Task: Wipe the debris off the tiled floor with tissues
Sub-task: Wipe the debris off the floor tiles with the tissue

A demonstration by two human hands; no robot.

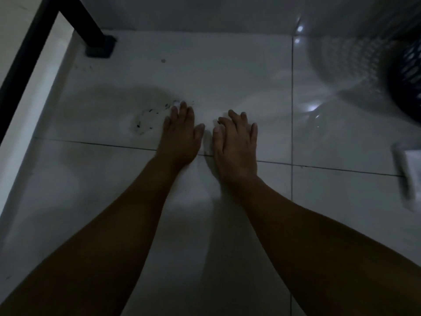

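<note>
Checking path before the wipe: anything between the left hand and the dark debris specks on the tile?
Nothing visible. The left hand lies flat on the floor, with the debris just to its left on bare tile. The right hand is on the far side. No tissue can be clearly made out under either hand.

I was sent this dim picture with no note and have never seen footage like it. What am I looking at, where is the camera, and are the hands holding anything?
The camera is worn on a person's head and looks down at their own two bare arms. Both hands lie flat on a white tiled floor. The left hand has something small and white at its fingertips, possibly a tissue; the picture is too dark to be sure. The right hand looks empty. Just left of the left hand lie dark specks of debris. A black furniture leg stands at the upper left, a dark basket at the right edge, and a blurred white object below it.
</note>
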